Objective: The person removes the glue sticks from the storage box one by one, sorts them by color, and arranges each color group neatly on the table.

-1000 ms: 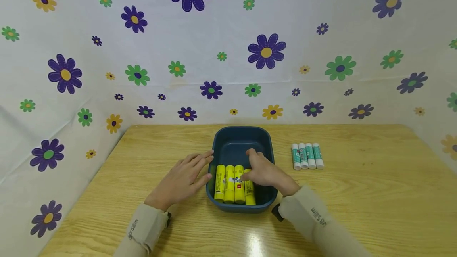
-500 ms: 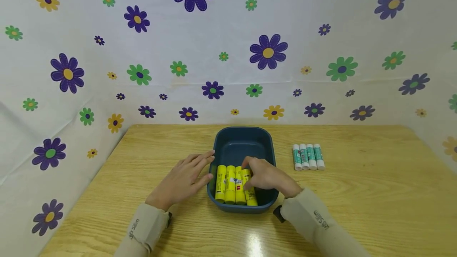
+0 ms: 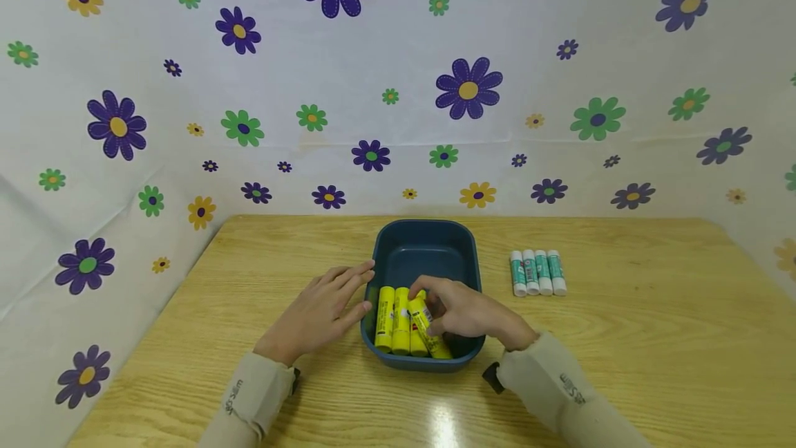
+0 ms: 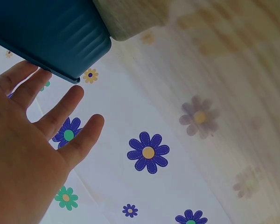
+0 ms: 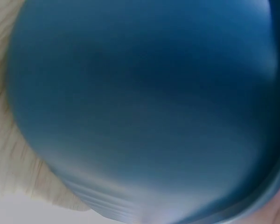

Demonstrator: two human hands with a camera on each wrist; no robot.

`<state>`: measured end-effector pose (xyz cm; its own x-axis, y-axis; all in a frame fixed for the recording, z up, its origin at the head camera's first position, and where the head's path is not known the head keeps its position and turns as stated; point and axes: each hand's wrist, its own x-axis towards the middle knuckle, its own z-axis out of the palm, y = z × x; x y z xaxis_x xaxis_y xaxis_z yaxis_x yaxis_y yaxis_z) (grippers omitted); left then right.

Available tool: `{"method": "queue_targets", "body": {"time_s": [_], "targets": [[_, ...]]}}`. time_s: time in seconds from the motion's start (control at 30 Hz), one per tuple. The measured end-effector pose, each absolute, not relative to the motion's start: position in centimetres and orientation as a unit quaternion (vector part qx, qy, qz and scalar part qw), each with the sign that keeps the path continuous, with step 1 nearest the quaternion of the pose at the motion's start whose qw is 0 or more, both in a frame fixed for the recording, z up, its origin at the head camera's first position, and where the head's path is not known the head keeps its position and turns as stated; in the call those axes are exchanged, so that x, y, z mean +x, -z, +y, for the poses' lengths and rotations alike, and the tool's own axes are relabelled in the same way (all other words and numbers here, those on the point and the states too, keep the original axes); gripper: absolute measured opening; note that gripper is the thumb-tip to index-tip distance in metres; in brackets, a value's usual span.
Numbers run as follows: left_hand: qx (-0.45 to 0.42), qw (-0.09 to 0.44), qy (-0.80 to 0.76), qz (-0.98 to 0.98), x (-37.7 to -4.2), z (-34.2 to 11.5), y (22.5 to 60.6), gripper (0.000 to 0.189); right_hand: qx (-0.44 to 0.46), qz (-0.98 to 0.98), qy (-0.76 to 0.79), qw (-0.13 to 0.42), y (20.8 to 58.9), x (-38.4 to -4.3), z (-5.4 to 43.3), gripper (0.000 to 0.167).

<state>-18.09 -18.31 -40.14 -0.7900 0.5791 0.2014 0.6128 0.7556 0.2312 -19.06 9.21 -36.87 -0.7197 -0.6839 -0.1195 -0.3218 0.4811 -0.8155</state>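
In the head view, a dark blue plastic box (image 3: 418, 263) holds several yellow glue sticks (image 3: 384, 320) lying side by side in its near half. My right hand (image 3: 466, 306) reaches in over the right wall and pinches the rightmost yellow glue stick (image 3: 424, 321) between thumb and fingers. That stick leans left, its upper part overlapping the neighbouring one. My left hand (image 3: 317, 313) has its fingers extended, fingertips right at the box's left rim; the left wrist view shows them spread along the box edge (image 4: 37, 65). The box wall (image 5: 140, 112) fills most of the right wrist view.
Right of the box, several green-and-white glue sticks (image 3: 537, 273) lie in a row on the wooden table (image 3: 634, 337). A white cloth (image 3: 261, 81) with printed flowers hangs behind the table and along its sides.
The rightmost yellow glue stick has gone from nearly straight to tilted left, its far end lifted over its neighbour, as my right hand took hold. The left hand has stayed at the rim.
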Motion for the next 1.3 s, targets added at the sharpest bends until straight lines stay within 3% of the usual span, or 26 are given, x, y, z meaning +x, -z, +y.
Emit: {"method": "queue_targets", "body": {"time_s": [0.27,0.47,0.8,1.3], "targets": [[-0.318,0.061,0.138,-0.936,-18.1,-18.3,40.1,0.055,-0.308,0.822,0.449,0.167,37.1,-18.7,9.4,0.042],[-0.319,0.059,0.143,-0.935,-18.2,-18.3,40.3,0.056,-0.261,0.818,0.5,0.111,37.2,-18.8,9.8,0.042],[-0.321,0.065,0.143,-0.934,-18.1,-18.3,40.3,0.055,-0.175,0.796,0.571,0.099,36.1,-18.9,11.0,0.048],[-0.325,0.069,0.147,-0.932,-18.1,-18.4,40.4,0.056,-0.149,0.787,0.592,0.093,34.5,-18.9,13.6,0.052]]}}
